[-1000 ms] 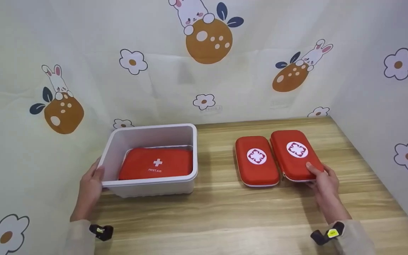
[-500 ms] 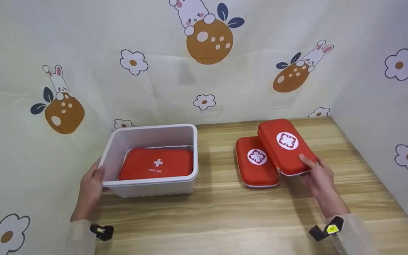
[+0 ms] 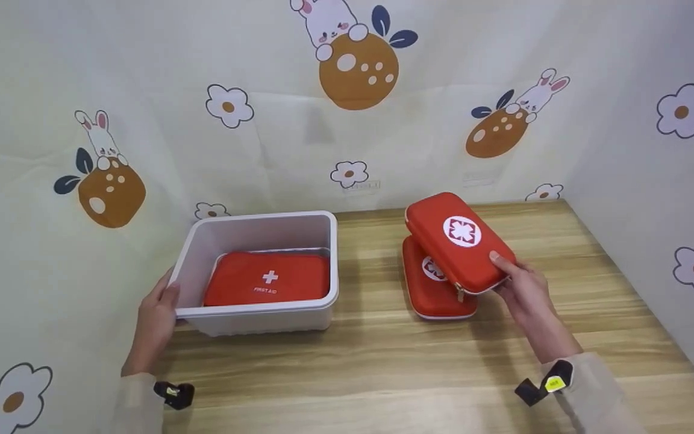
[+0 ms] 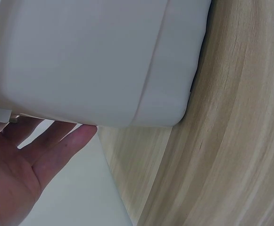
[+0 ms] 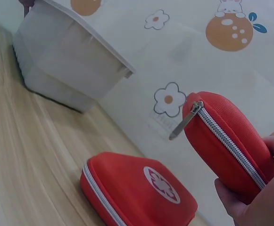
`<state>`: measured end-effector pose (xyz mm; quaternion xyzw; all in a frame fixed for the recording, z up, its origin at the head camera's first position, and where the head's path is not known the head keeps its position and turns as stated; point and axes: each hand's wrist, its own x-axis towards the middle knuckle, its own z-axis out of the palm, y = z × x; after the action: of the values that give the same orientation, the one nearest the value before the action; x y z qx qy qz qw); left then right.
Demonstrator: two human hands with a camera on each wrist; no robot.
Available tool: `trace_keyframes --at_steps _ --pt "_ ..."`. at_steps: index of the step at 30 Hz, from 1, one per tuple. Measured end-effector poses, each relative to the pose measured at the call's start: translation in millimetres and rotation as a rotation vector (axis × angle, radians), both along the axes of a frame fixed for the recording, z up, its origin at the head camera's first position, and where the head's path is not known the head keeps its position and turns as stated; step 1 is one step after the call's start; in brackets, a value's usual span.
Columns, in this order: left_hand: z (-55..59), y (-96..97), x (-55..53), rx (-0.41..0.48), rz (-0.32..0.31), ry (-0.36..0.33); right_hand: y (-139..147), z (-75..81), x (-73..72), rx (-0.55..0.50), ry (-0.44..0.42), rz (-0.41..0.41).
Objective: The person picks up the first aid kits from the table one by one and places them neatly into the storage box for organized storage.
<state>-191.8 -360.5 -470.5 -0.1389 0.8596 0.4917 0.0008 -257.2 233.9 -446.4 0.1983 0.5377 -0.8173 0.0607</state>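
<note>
My right hand [image 3: 526, 289] pinches the near right corner of a red zippered first-aid case [image 3: 443, 259], thumb on top. In the right wrist view that case [image 5: 226, 136] hangs raised, its metal zipper pull dangling. Beneath it, a second red first-aid case [image 3: 440, 304] lies on the table, partly hidden in the head view. At the left, my left hand [image 3: 157, 310] grips the rim of a white plastic bin [image 3: 262, 322] at its near left corner. The left wrist view shows the fingers [image 4: 66, 148] against the bin's outer wall. Inside lies a flat red first-aid pouch [image 3: 275, 280] with a white cross.
A wood-grain table [image 3: 353, 380] carries everything. Pale cloth walls [image 3: 275, 144] with rabbit and flower prints enclose it at the back and both sides. A strip of bare table separates the bin from the cases.
The right hand has lifted the right-hand case off the table and moved it leftward, over the other case. The left hand and the bin have stayed in place.
</note>
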Motion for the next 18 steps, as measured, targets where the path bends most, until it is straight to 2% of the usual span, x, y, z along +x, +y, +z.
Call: trace_keyframes --at_steps 8,13,18 --pt "0.6 -0.4 1.8 0.014 -0.005 0.001 -18.4 8.6 -1.1 0.000 0.053 0.069" --pt "0.5 0.3 1.4 0.026 0.015 0.000 -30.6 14.0 -0.2 0.016 0.091 0.132" --pt "0.7 1.1 1.0 0.028 0.025 -0.011 -43.9 20.2 -0.8 0.023 0.073 0.176"
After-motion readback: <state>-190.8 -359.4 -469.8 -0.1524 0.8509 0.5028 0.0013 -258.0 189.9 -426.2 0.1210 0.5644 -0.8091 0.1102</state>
